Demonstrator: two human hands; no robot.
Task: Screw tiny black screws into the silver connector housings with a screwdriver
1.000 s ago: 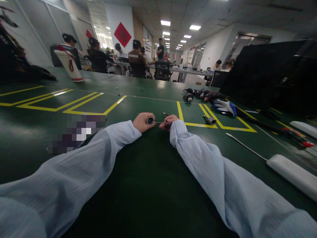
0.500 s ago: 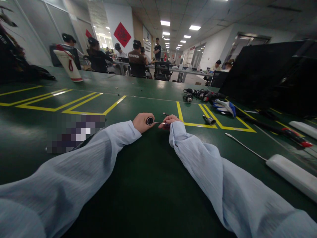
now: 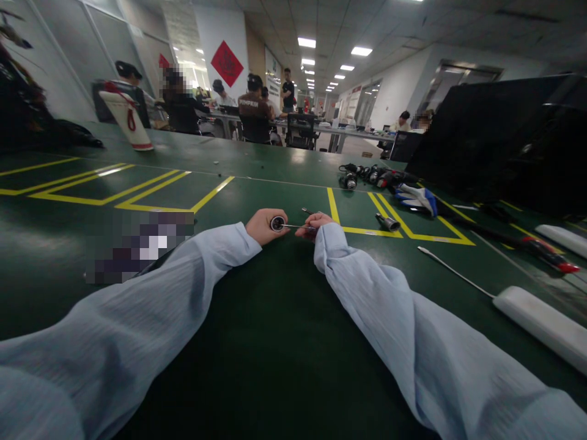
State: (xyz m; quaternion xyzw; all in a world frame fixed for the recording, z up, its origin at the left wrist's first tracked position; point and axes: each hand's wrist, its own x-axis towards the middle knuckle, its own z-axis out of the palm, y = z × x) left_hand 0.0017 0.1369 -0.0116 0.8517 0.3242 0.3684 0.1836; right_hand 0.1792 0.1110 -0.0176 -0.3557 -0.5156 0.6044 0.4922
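I have the green desk stretching to both sides. Past its far edge I see a seated person whose brown top reads "PUMPKIN"; the figure on the red diamond sign I cannot make out. A white cup stands near the far edge, toward the left. Midway between the left and right edges, the fingers of my left hand curl around a round metal-rimmed part. The fingers of my right hand pinch a thin-shafted tool, its tip at the rim.
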